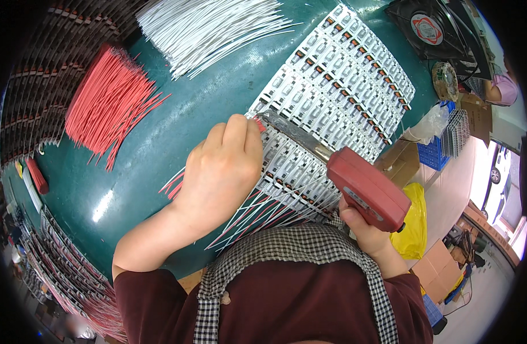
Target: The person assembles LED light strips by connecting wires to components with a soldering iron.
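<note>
Bright, glare on table (131,192), curved edges

The left hand (226,159) curls, knuckles up, while the right hand (366,232) grips.

Room L of L hand (226,157) to red wire pile (108,103); red tool (369,186) blocks R side.

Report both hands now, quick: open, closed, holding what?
Left hand: closed, holding red wires; fingertips partly hidden.
Right hand: closed around the handle of the red gun-shaped tool.
</note>
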The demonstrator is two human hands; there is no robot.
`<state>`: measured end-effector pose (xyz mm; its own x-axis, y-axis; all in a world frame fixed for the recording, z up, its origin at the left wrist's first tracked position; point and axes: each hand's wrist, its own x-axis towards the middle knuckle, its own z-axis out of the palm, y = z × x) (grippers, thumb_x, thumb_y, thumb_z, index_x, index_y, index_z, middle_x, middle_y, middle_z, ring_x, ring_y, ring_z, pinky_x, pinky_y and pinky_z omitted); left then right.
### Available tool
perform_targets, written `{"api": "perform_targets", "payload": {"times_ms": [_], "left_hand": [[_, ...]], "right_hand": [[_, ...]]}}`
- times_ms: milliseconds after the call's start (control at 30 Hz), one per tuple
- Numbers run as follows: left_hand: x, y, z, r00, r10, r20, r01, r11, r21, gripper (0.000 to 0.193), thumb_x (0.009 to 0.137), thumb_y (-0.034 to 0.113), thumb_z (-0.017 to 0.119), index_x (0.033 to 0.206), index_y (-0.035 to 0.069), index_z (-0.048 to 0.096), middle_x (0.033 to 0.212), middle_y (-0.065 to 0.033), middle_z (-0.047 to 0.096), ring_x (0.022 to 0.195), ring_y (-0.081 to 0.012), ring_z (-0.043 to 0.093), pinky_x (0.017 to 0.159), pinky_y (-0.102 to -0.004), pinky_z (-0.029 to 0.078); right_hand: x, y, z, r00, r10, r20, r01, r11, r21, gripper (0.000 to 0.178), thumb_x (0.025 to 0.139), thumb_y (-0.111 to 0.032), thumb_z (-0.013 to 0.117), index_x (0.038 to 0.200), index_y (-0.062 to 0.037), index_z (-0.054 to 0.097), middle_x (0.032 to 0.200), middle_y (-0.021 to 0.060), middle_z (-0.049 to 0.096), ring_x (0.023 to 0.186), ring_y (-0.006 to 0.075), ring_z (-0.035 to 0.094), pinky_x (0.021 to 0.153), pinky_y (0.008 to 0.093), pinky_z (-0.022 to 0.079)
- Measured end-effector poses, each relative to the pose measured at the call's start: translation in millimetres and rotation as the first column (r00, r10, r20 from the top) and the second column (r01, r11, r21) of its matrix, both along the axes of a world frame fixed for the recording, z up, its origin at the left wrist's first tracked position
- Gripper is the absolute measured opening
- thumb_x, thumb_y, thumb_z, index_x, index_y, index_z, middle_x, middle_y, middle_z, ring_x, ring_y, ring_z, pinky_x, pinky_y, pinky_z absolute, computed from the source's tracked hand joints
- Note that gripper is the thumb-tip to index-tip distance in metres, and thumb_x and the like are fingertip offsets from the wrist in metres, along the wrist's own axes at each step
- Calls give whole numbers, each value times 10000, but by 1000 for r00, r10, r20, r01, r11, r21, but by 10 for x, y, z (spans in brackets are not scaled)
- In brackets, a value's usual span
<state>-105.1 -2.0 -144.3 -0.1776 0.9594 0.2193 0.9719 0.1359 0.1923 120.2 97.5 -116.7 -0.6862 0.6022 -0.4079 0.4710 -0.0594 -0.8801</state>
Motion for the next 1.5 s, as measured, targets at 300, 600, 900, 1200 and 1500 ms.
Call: {"api": "perform_targets", "payload": {"times_ms": [300, 600, 900, 1200, 1500], "left_hand": [[0, -5, 16, 1000, -6, 18, 6, 1000, -15, 116, 639, 21, 535, 743, -8, 492, 697, -58, 394, 585, -140, 479, 435, -240, 442], [11, 6, 36, 1000, 10, 29, -9, 1000, -18, 92, 648, 16, 537, 719, -3, 481, 694, -66, 398, 591, -152, 488, 444, -250, 450], [18, -4, 41, 998, 3, 64, 0, 999, -37, 107, 657, 13, 536, 745, -17, 484, 715, -79, 412, 609, -179, 500, 472, -279, 464], [17, 1, 46, 999, 6, 47, -4, 999, -36, 112, 674, 21, 533, 769, -22, 493, 714, -79, 416, 618, -182, 506, 483, -281, 466], [28, -8, 58, 999, 22, 37, -20, 999, -34, 140, 655, 17, 533, 785, -22, 503, 717, -76, 423, 620, -180, 510, 485, -280, 468]], "right_hand": [[8, 15, 36, 998, 62, -11, -62, 998, 22, 487, 676, -111, 719, 1101, 34, 531, 1177, 189, 504, 1073, 271, 519, 896, 324, 404], [-51, -54, 17, 999, -20, -37, 22, 999, 40, 499, 667, -118, 729, 1095, 41, 529, 1176, 194, 503, 1039, 270, 542, 874, 312, 421], [16, -44, -3, 991, -9, -133, 5, 999, -31, 628, 778, -323, 633, 1249, -15, 355, 1092, 132, 541, 608, 100, 469, 531, 219, 395], [-46, -43, 57, 991, -123, -53, 110, 971, -211, 592, 690, -72, 698, 1200, 59, 428, 1139, 142, 539, 920, 155, 581, 787, 264, 458], [-14, -86, -67, 995, -16, -99, 23, 997, 74, 454, 663, -63, 714, 1076, 26, 546, 1162, 193, 516, 915, 210, 599, 769, 261, 467]]}}
